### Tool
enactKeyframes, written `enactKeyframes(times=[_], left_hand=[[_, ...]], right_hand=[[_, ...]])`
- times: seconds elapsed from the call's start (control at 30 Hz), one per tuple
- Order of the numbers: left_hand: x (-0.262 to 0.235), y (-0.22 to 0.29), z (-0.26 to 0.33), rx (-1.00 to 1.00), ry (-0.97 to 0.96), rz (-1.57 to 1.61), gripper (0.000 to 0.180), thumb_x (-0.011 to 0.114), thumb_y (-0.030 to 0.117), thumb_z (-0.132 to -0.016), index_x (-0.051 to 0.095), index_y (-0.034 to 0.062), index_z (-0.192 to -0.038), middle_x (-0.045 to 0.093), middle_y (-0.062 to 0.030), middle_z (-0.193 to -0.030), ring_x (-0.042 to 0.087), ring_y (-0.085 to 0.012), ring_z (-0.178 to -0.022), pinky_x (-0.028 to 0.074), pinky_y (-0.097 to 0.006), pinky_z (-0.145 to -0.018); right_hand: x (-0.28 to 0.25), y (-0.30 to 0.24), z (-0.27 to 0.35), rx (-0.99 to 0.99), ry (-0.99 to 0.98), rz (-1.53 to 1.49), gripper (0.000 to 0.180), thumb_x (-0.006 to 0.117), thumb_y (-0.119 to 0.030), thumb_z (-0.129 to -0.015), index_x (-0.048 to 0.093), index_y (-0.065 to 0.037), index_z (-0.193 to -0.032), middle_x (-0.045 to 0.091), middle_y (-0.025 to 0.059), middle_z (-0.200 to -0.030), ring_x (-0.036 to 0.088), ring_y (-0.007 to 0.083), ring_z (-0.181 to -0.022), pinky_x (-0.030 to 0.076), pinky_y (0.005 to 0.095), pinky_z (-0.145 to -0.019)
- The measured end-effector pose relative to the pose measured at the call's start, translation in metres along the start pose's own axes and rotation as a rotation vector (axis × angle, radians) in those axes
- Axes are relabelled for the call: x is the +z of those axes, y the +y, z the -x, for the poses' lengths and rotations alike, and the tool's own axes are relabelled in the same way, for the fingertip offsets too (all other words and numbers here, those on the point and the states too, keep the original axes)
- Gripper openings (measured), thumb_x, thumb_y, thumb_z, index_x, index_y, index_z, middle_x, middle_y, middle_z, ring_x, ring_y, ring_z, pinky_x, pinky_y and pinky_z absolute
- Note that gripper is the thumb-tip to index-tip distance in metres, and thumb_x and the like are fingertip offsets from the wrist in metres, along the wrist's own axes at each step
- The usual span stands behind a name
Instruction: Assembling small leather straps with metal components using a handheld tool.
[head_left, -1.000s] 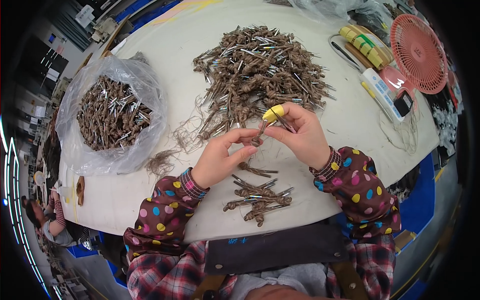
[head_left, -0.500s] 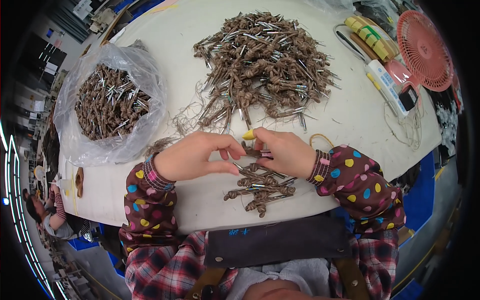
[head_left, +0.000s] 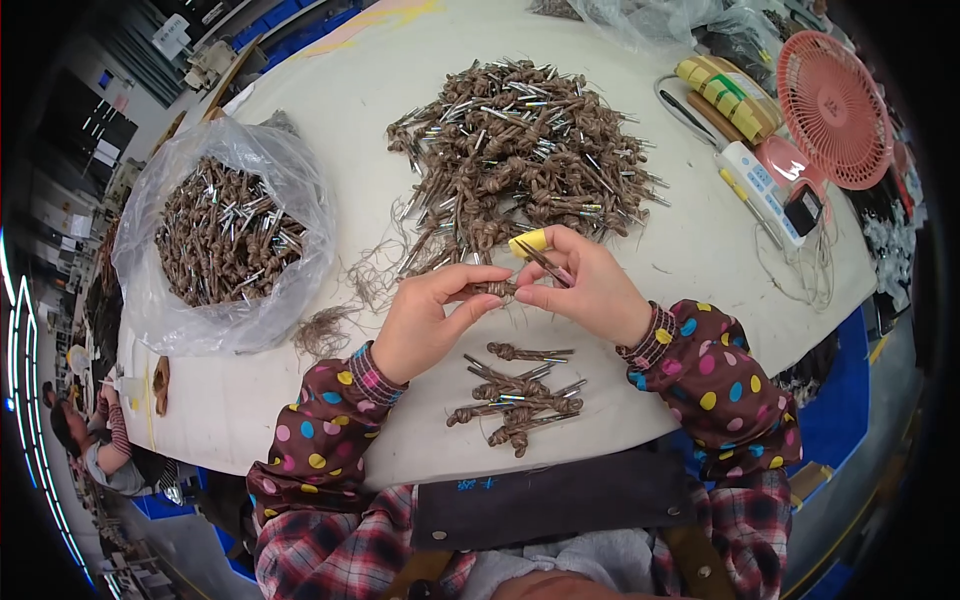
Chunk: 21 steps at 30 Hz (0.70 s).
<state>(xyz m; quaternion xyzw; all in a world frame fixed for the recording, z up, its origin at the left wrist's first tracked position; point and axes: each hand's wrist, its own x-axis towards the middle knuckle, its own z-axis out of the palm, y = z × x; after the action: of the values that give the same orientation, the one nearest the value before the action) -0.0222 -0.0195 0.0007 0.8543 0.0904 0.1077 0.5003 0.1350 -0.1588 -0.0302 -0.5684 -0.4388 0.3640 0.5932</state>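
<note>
Hidden: knotted brown fibre piece [head_left: 492, 290] mostly covered by fingers | Grip: left hand [head_left: 425, 320] and right hand [head_left: 585, 290], with yellow-capped fingertip [head_left: 528, 243], both pinch it from either side above white table [head_left: 330, 110] | Position: between far large heap of brown knotted fibres [head_left: 515, 150] and near small pile [head_left: 515, 395] | Change: hands lifted farther from the pile than half a second ago

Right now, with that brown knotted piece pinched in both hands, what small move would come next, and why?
Probably setting the piece down on the small pile near the body. Both the left hand and the right hand pinch it just above that pile, where similar knotted pieces already lie, apart from the big heap.
</note>
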Motion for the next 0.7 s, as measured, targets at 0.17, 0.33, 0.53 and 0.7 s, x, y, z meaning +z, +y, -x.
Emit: enactKeyframes(times=[0.17, 0.33, 0.53, 0.7], left_hand=[[0.002, 0.005, -0.005, 0.307, 0.359, -0.439, 0.023, 0.068, 0.002, -0.076, 0.064, 0.0032, -0.099, 0.065, -0.01, -0.095, 0.063, -0.0224, -0.084, 0.05, -0.031, -0.079], [0.001, -0.008, -0.006, 0.44, 0.403, -0.601, 0.022, 0.07, 0.001, -0.073, 0.064, 0.0052, -0.093, 0.064, -0.0075, -0.088, 0.061, -0.0241, -0.08, 0.05, -0.035, -0.08], [0.001, -0.01, -0.009, 0.557, 0.419, -0.743, 0.019, 0.067, -0.003, -0.073, 0.062, 0.0053, -0.09, 0.064, -0.0053, -0.087, 0.063, -0.0222, -0.075, 0.053, -0.036, -0.076], [0.008, -0.015, -0.002, 0.305, 0.405, -0.472, 0.013, 0.062, -0.001, -0.079, 0.059, 0.0038, -0.09, 0.063, -0.0061, -0.084, 0.066, -0.0199, -0.074, 0.054, -0.03, -0.072]], right_hand=[[0.002, 0.001, -0.002, -0.008, 0.092, 0.016, 0.039, 0.07, -0.009, -0.078, 0.049, 0.0, -0.11, 0.062, 0.0011, -0.08, 0.048, 0.0022, -0.066, 0.04, 0.0184, -0.06], [0.004, 0.004, -0.003, -0.019, 0.127, 0.027, 0.039, 0.069, -0.008, -0.079, 0.049, 0.0, -0.11, 0.062, 0.0005, -0.08, 0.047, 0.002, -0.065, 0.04, 0.018, -0.059], [0.006, 0.0, -0.001, 0.026, 0.127, -0.041, 0.037, 0.069, -0.007, -0.08, 0.048, -0.001, -0.11, 0.062, 0.0005, -0.083, 0.049, 0.0017, -0.068, 0.04, 0.0167, -0.06], [0.01, -0.009, 0.0, 0.195, 0.091, -0.208, 0.036, 0.069, -0.009, -0.08, 0.049, -0.001, -0.109, 0.062, 0.0018, -0.087, 0.052, 0.0024, -0.07, 0.042, 0.0172, -0.06]])
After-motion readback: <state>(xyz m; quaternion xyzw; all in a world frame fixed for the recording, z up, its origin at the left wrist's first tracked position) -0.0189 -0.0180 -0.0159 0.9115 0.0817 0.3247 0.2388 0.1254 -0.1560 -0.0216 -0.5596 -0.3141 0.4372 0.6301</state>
